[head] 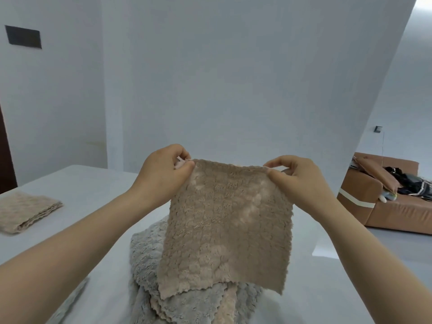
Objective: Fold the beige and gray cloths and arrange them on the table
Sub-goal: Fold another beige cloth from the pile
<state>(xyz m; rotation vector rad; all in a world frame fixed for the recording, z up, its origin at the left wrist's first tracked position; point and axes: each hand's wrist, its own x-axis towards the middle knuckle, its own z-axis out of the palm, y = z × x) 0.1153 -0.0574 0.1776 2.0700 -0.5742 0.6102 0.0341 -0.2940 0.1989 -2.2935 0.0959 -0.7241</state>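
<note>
Heaped cloths (145, 253), gray and beige, are being supported by the white table (81, 183), closest to the camera. Above them a beige cloth (224, 230) is being held up spread, its top corners being pinched between thumb and fingers by the left hand (161, 174) and the right hand (301, 181). A folded cloth (25, 213), also beige, is lying at the table's left side, well apart.

I'm at home, in a living room: right of my white table (93, 206) stands a brown sofa (385, 213) strewn with clothes (406, 181); plain white walls (210, 78) rise behind the table.
</note>
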